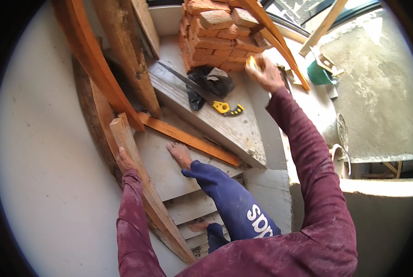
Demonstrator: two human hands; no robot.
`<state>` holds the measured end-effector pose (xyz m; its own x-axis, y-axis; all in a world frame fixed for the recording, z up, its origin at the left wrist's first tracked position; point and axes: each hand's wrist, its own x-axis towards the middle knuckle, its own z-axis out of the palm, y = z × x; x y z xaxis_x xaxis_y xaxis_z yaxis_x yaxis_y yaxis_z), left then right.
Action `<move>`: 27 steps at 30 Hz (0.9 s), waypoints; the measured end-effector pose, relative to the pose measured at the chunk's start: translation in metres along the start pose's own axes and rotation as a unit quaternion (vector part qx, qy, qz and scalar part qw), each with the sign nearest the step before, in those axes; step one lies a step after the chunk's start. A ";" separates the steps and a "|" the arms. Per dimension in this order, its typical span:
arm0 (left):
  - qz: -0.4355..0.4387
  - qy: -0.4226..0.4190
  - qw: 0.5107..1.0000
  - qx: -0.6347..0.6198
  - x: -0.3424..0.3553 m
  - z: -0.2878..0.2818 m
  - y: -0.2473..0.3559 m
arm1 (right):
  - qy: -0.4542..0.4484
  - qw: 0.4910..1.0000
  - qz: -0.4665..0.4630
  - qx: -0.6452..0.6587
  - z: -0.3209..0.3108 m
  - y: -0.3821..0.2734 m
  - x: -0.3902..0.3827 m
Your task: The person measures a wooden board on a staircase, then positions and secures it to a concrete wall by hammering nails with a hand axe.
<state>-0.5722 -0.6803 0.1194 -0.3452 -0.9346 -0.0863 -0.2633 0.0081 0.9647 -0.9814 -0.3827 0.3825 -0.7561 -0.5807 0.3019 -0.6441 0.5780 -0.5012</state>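
My left hand point(125, 160) grips the edge of a long pale wooden beam point(146, 189), which leans along the stairs beside the white wall. Out to the upper right, my right hand point(265, 75) is closed around a small yellow-orange object point(251, 64); its kind is mostly hidden by the fingers. Below and left of that hand, a handsaw point(221, 107) with a yellow and black handle lies on a stair tread. Its blade rests near a crumpled black plastic bag point(211, 85). An orange-brown wooden strip point(192, 141) lies across the step ahead of my bare foot point(179, 153).
Stacked red bricks point(215, 39) stand on the upper step. A curved orange-brown timber point(88, 55) and a rough plank point(125, 51) lean at the left. More long timber point(276, 39) slants at the upper right, near a green bucket point(318, 73). Narrow stair treads point(190, 210) descend below me.
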 end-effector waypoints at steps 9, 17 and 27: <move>-0.021 -0.027 0.999 -0.034 0.007 -0.007 -0.014 | 0.084 0.978 -0.108 -0.156 0.092 0.034 0.266; -0.010 -0.025 0.999 0.045 -0.012 -0.012 0.003 | 0.227 0.915 -0.159 -0.292 0.077 -0.006 0.228; 0.023 -0.002 0.995 0.095 0.009 -0.005 -0.001 | -0.192 0.977 -0.056 -0.074 0.156 0.010 0.038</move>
<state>-0.5704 -0.6910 0.1194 -0.3645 -0.9302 -0.0438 -0.4123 0.1190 0.9032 -0.9989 -0.4885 0.2626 -0.5995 -0.8003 0.0081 -0.7509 0.5590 -0.3517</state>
